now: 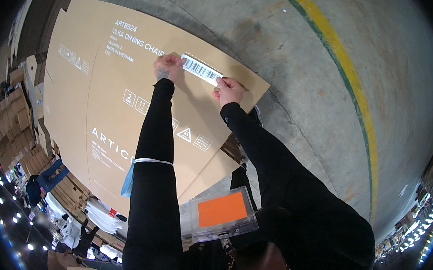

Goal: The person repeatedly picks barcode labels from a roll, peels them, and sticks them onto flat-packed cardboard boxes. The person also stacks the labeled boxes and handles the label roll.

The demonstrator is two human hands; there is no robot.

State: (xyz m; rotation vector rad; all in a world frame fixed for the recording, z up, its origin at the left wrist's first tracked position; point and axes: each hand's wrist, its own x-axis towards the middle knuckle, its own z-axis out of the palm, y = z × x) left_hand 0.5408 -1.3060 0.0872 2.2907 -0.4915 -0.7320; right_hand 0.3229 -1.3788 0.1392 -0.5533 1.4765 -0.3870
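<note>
White paper forms the barcode label (201,70), which is held stretched between two hands against a flattened cardboard box (103,102). The left hand (169,67) is closed on the label's left end, fingers curled over the edge and pressed to the cardboard; the right hand (228,89) is pinched on the label's right end, thumb and fingertips together on the paper. The label thus lies between the hands, slightly tilted, its right end lower, near the upper right edge of the box. Both forearms are covered by black sleeves (155,146). The box is laid flat on a grey concrete floor (292,55), and white printed symbols are seen on its face. A yellow and green floor line (353,84) is seen well apart to the right. An orange badge (223,210) in a clear holder hangs below, near the chest.
</note>
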